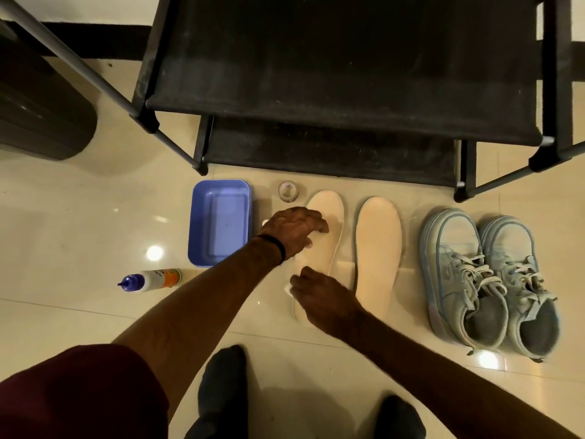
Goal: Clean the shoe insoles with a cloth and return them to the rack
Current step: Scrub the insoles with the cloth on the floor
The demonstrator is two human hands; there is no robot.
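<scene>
Cream insoles lie side by side on the floor before the black rack (332, 74). Left hand (296, 231) rests, fingers curled, on the left insole (319, 236); right hand (319, 296) pinches a white cloth (288, 288) at its heel. The right insole (376, 251) lies untouched.

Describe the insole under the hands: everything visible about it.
The left insole is cream, smooth, foam-like, lying flat on the tiled floor, toe toward the black rack, beside its twin without touching. The left hand rests on its forepart; the right hand covers its heel, with a white cloth peeking out.
</scene>
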